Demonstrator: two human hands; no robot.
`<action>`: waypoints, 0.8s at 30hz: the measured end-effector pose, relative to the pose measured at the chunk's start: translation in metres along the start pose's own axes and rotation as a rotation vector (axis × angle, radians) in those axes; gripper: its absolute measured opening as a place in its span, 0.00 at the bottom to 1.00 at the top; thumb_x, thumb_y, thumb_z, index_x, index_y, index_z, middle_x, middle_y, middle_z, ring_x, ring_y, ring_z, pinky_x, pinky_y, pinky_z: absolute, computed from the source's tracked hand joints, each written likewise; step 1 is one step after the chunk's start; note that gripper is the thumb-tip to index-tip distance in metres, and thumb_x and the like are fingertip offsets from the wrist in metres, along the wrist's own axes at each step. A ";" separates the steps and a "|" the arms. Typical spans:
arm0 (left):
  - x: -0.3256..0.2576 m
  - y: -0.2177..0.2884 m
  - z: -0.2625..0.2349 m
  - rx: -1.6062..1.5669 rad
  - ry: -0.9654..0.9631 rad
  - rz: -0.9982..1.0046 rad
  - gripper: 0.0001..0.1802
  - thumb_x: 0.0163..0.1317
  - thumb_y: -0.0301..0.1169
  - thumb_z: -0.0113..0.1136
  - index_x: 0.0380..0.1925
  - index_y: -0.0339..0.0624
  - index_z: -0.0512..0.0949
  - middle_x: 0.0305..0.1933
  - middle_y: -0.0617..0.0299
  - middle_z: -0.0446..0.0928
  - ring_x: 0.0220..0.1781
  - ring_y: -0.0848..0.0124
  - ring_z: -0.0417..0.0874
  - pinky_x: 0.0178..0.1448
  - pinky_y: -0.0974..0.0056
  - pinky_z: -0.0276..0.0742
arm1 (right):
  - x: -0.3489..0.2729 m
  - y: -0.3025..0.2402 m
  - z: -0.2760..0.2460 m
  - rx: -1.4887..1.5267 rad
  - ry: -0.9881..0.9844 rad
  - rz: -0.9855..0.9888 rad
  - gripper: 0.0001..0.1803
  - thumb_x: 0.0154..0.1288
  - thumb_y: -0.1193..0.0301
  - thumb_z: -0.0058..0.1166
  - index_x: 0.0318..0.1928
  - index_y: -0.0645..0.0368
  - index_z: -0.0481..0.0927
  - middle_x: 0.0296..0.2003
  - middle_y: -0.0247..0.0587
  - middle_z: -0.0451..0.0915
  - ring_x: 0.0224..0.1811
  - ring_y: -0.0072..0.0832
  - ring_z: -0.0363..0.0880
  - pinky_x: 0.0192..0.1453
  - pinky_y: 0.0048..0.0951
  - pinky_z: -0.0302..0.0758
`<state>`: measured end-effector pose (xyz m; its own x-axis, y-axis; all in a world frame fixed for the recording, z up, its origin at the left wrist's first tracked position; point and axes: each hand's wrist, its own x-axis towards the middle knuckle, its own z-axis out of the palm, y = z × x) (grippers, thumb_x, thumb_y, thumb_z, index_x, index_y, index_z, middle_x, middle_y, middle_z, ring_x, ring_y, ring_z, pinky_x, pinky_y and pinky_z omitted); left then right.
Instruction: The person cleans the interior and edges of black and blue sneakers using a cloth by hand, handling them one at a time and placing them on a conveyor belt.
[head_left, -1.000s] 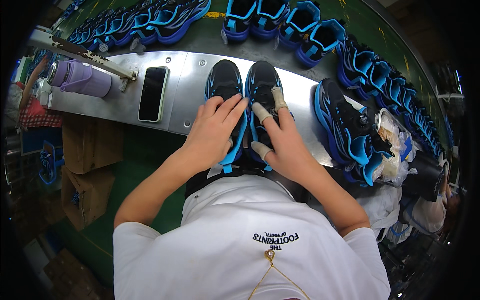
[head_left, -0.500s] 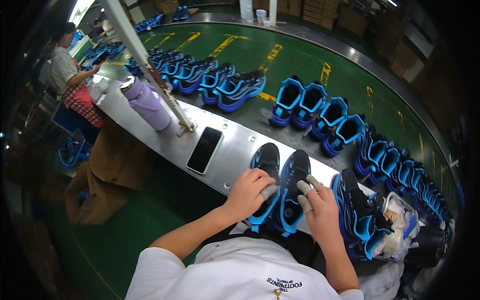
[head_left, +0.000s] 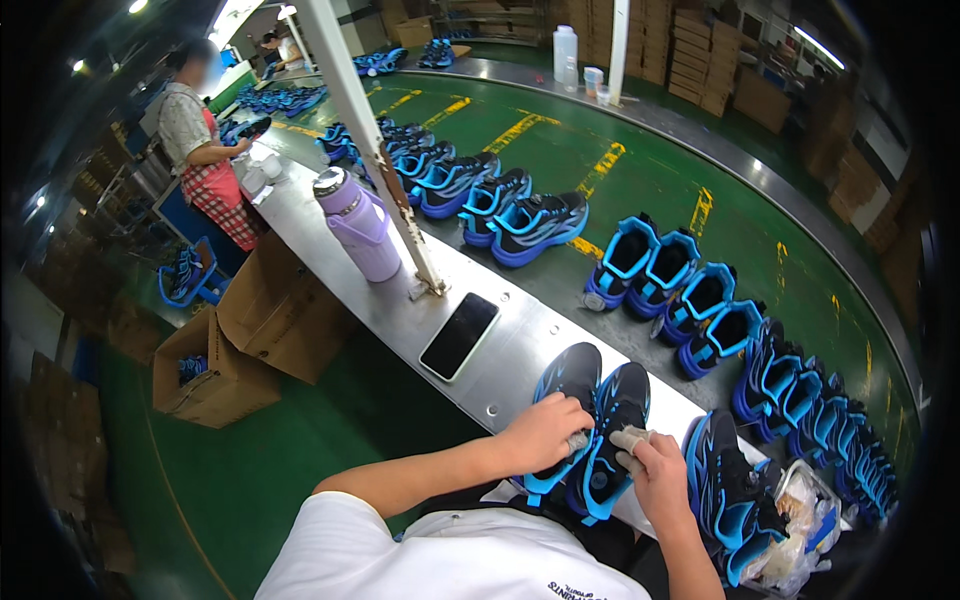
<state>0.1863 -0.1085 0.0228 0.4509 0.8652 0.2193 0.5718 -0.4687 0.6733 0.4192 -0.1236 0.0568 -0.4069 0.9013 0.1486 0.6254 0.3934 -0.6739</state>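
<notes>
Two black and blue sneakers stand side by side at the bench edge before me, toes pointing away. My left hand [head_left: 546, 436] lies over the left sneaker [head_left: 568, 371], fingers curled and closed at its inner side by the gap between the shoes. My right hand [head_left: 660, 468] is at the right sneaker [head_left: 628, 395], its fingertips drawn together over the lacing area. Pale finger covers sit on some fingertips of both hands. What exactly the fingertips pinch is too small to make out. More sneakers [head_left: 712, 455] stand just right of my right hand.
On the metal bench [head_left: 520, 330] lie a phone [head_left: 460, 337] and a purple bottle [head_left: 360, 230] beside a white post [head_left: 365, 120]. Rows of sneakers [head_left: 540, 222] line the green conveyor [head_left: 660, 170]. Cartons [head_left: 215, 370] sit lower left; a co-worker [head_left: 205, 150] stands beyond. A plastic-filled tray [head_left: 808, 525] is at right.
The whole view has shifted, so the bench and shoes appear lower and farther right. My right fingers, spread apart before, are now closer together on the right sneaker. My left hand stays on the left one.
</notes>
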 end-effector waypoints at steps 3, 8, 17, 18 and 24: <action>0.006 0.010 0.005 0.068 0.075 -0.037 0.17 0.53 0.26 0.65 0.45 0.41 0.78 0.44 0.54 0.73 0.49 0.51 0.74 0.54 0.54 0.74 | 0.007 0.002 -0.018 0.199 -0.075 0.034 0.21 0.53 0.79 0.64 0.50 0.52 0.86 0.46 0.43 0.82 0.50 0.40 0.78 0.55 0.33 0.75; 0.011 -0.014 0.001 -0.167 -0.116 0.016 0.19 0.54 0.24 0.63 0.48 0.40 0.77 0.44 0.52 0.71 0.49 0.51 0.75 0.52 0.54 0.74 | 0.003 0.002 -0.007 -0.139 -0.019 0.152 0.23 0.53 0.80 0.65 0.52 0.52 0.85 0.49 0.47 0.80 0.47 0.36 0.78 0.52 0.30 0.75; 0.016 -0.005 -0.002 -0.240 -0.274 -0.026 0.17 0.52 0.23 0.60 0.45 0.43 0.78 0.40 0.56 0.74 0.46 0.56 0.75 0.50 0.56 0.74 | -0.011 0.019 -0.014 0.093 -0.060 0.093 0.26 0.51 0.76 0.68 0.54 0.53 0.84 0.45 0.43 0.82 0.41 0.34 0.78 0.47 0.30 0.75; 0.016 -0.010 0.001 -0.232 -0.202 0.019 0.15 0.55 0.24 0.59 0.45 0.43 0.78 0.38 0.57 0.75 0.47 0.55 0.76 0.52 0.56 0.73 | -0.012 0.017 -0.016 0.009 -0.056 0.094 0.27 0.52 0.74 0.68 0.56 0.52 0.83 0.49 0.45 0.81 0.44 0.36 0.77 0.51 0.32 0.75; 0.011 0.003 -0.004 -0.122 -0.004 0.017 0.13 0.54 0.29 0.67 0.41 0.45 0.82 0.35 0.57 0.74 0.37 0.59 0.77 0.42 0.59 0.74 | -0.003 0.008 -0.016 0.128 0.014 -0.003 0.18 0.54 0.71 0.66 0.48 0.53 0.85 0.35 0.42 0.81 0.38 0.41 0.76 0.46 0.36 0.73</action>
<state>0.1904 -0.1002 0.0296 0.4629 0.8565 0.2283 0.4765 -0.4576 0.7507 0.4362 -0.1205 0.0624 -0.3984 0.9030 0.1607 0.5338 0.3707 -0.7600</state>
